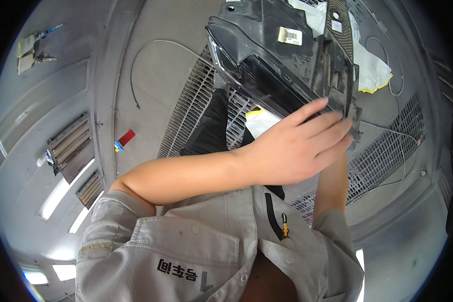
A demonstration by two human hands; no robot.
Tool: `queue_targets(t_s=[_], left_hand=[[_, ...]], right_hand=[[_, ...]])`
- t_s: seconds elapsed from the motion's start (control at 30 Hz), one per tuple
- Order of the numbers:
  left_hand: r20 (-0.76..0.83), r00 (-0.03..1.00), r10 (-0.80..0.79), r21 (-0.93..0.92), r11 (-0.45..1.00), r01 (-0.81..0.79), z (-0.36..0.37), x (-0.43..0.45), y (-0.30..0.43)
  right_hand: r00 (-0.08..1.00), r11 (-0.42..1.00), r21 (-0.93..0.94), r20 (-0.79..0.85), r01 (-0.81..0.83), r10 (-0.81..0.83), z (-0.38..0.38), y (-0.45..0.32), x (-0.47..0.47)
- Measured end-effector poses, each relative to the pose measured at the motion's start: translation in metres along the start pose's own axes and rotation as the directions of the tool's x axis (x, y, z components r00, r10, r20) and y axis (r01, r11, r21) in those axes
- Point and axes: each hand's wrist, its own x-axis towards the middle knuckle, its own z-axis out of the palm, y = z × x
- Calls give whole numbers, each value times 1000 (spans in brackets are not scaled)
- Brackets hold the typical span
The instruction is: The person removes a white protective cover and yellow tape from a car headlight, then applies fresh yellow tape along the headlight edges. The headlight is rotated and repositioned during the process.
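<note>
A black car headlight assembly with a glossy clear lens lies before me, its dusty plastic housing facing up. A white label bearing a printed code is stuck on the housing. My left hand reaches across my body, its back towards me. Its fingers are spread over the near right end of the headlight and slightly blurred; the thumb is not clearly visible. My right forearm rises from its sleeve and passes behind the left hand. The right hand itself is hidden behind the left hand and the headlight.
White sheeting with yellow edging lies beyond and beneath the headlight. Metal floor grating runs under my legs. A grey hose curves over the floor at left. A red-and-blue object is near the left wall's base.
</note>
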Motion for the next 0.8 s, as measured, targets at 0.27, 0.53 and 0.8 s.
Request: queue_targets(t_s=[0.27,0.53,0.8], left_hand=[[-146,987,-70,131,987,90,-67,-67,-53],[-71,938,-338,405,850,337,-78,-72,-88],[-42,920,-390,376,847,376,-71,-74,-77]], right_hand=[[989,997,-67,-138,42,-51,-30,-7,10],[972,991,-120,-219,62,-87,-38,-10,14],[961,987,-149,-258,64,-101,-45,-11,14]])
